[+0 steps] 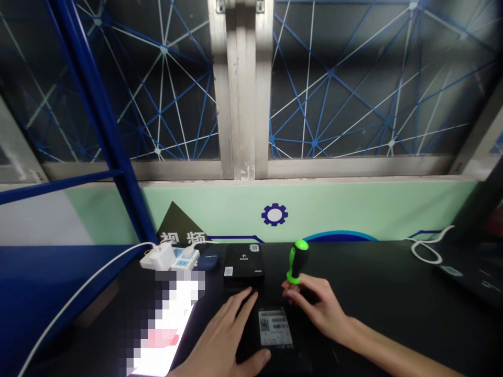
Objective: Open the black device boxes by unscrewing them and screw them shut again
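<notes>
A flat black box (275,343) with a white label lies on the dark table (385,293) in front of me. My left hand (223,340) rests flat on its left side, fingers stretched out and thumb along its near edge. My right hand (316,306) pinches the lower end of a screwdriver with a green and black handle (296,261), held upright over the box's far right corner. The tip of the screwdriver is hidden by my fingers.
Another small black box (243,266) stands just beyond the first. To its left are a white power strip (168,257) with plugs and a white cable, and a lit screen (165,330). A looped white cable (426,248) lies far right. A wall and window stand behind.
</notes>
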{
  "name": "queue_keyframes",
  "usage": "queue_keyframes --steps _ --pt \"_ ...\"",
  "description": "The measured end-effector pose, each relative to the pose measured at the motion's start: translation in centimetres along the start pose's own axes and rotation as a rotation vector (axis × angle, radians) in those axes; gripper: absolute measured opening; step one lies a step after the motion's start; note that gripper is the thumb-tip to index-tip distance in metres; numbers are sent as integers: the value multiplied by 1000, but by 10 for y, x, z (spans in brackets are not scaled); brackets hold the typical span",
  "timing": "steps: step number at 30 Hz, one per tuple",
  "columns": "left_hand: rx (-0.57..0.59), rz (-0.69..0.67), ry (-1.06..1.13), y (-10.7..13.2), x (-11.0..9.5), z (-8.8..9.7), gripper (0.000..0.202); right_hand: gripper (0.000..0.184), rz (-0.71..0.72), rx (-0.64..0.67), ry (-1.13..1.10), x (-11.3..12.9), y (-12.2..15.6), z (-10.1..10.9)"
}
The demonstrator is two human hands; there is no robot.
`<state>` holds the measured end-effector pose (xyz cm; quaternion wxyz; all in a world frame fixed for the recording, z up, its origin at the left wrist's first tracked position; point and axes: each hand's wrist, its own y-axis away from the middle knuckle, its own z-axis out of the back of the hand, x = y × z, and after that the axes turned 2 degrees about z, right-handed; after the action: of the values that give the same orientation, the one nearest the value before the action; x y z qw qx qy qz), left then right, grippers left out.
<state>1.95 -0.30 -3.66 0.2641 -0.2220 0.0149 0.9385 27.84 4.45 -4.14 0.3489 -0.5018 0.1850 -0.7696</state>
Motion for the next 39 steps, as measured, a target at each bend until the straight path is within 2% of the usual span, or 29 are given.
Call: queue_keyframes --steps 5,17,21,26,32,39 --pt "35 7 38 1 -4 6 78 9 -96 -52 -13 0 -1 0" --pt "21 15 65 5 -2 3 75 12 -205 -39 -133 8 -3 -2" --pt "-4 -10 75 4 -2 4 74 15 -193 -18 -117 6 -2 -3" --pt "26 12 65 4 -1 4 75 18 -155 20 -57 6 -1 -3" --pt "9 -7 77 6 -1 4 74 21 -178 44 -129 7 -1 -4" --pt "69 15 60 3 0 8 77 25 -173 71 -127 12 -3 -3"
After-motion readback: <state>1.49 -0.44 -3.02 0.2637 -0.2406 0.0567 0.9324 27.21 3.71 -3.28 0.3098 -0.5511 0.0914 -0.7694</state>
